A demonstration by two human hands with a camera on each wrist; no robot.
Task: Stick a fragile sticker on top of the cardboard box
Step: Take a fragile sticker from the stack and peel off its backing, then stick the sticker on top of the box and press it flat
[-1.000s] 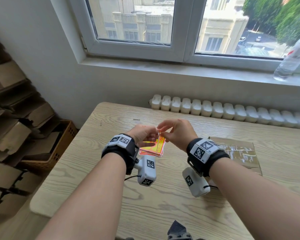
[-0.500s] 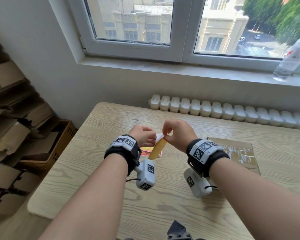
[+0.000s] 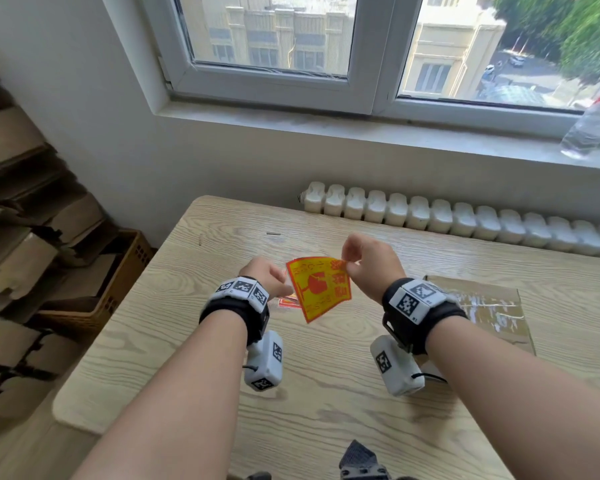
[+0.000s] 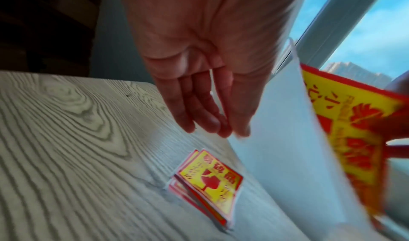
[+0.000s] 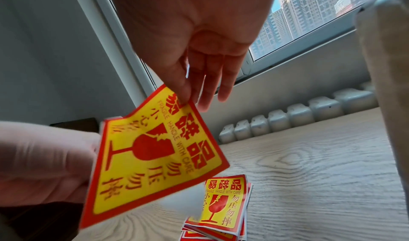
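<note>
The wooden surface (image 3: 326, 410) spreads out under my arms, with the window (image 3: 378, 46) and its sill at twelve o'clock and a white radiator (image 3: 465, 220) just beyond the far edge. Stacked flattened cartons (image 3: 21, 237) fill the space at nine o'clock. The cardboard box (image 3: 489, 306) lies flat on the surface at about two o'clock, beside and partly behind my right wrist, its taped top facing up and bare. A clear plastic bottle (image 3: 596, 129) rests on the sill at one o'clock. My right hand (image 3: 371, 265) is raised above the surface, thumb and forefinger pinching the upper corner of the fragile sticker (image 5: 155, 157), which hangs in the air, curled, its yellow-and-red printed face toward me. My left hand (image 3: 267, 278) sits just at nine o'clock of the sticker, its fingers closed on the white backing sheet (image 4: 287, 148); in the left wrist view that sheet stands apart from the sticker along most of its length. The two hands are close together but not touching. Below them, at the middle of the surface, lies the small stack of spare stickers (image 4: 210, 183), well apart from the box.
</note>
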